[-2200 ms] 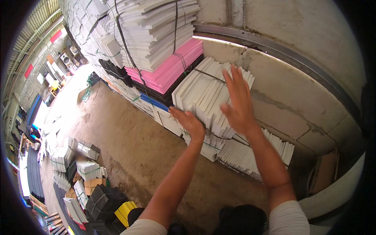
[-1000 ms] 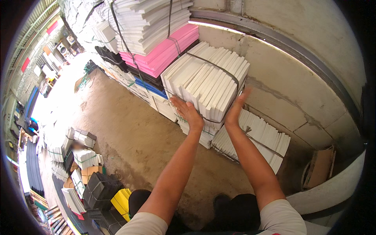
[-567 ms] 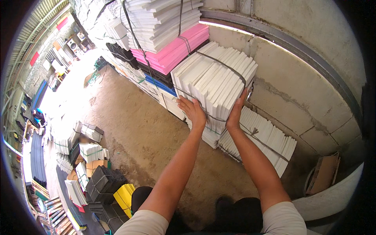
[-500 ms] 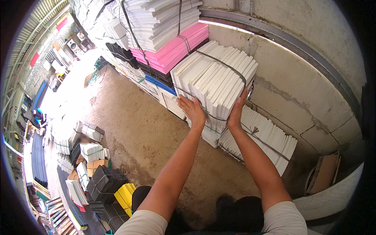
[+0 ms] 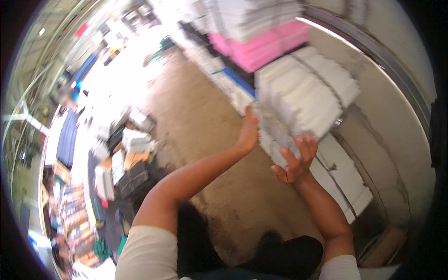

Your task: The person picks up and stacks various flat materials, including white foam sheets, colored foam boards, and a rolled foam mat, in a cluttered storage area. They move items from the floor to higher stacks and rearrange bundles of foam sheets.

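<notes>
A strapped bundle of white boards (image 5: pixel 303 88) rests on the stack at the right, its dark strap running over the top. My right hand (image 5: pixel 298 158) is just off the bundle's near lower corner, fingers spread and holding nothing. Beside the bundle's left side, my left hand (image 5: pixel 249 130) is raised with its fingers stretched out, somewhat blurred. Whether it still touches the boards is hard to see. Lower down, next to my right forearm, lies another strapped white bundle (image 5: pixel 343 179).
Behind the bundle stand pink boards (image 5: pixel 275 44) under a tall white stack (image 5: pixel 254 16). A block wall (image 5: pixel 373 116) closes off the right side. Across the brown floor (image 5: pixel 186 107), black bundles (image 5: pixel 135 182) and white bundles (image 5: pixel 137 140) are piled at left.
Both hands have come away from the sides of the white bundle and opened, moving back toward me. The bundle stays on the stack. The whole view has swung left and is blurred.
</notes>
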Demonstrator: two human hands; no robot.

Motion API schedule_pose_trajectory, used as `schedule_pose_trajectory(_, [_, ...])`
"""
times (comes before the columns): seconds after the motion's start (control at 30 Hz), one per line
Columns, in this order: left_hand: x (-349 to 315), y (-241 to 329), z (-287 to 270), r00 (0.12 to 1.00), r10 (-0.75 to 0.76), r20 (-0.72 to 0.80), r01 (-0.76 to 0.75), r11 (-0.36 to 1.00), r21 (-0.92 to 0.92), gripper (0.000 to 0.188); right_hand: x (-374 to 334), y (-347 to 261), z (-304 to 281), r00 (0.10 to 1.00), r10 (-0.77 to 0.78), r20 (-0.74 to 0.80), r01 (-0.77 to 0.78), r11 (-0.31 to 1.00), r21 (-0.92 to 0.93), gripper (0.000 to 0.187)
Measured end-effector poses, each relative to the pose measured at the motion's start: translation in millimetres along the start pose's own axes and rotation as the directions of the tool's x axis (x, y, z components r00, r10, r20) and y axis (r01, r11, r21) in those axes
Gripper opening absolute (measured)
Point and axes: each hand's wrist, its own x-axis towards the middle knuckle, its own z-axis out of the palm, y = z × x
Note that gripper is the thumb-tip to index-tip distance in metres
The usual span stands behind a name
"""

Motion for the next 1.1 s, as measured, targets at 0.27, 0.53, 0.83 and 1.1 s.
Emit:
schedule_pose_trajectory(0.27, [-55,-75,-139,0.996,-0.095,0.003,0.093,0.984,0.15,0.084,33,-114,136,0.785,-0.066,0.615,-0.188,0.922,0.339,0.066])
schedule_pose_trajectory(0.53, [-153,-134,-377,0.91,-0.158,-0.382,0.353,0.777,0.52,0.093,43,-235,285,0.51,-0.223,0.831,-0.157,0.925,0.345,0.071])
schedule_pose_trajectory(0.83, [-301,-178,-599,0.637,-0.205,-0.743,0.769,0.228,0.597,0.083,119,-404,446,0.404,-0.431,0.807,-0.168,0.832,0.529,0.067])
schedule_pose_trajectory(1.1, [-308,-151,-612,0.548,-0.418,-0.725,0.834,0.209,0.51,0.068,166,-491,539,0.383,-0.512,0.769,-0.145,0.789,0.597,0.069])
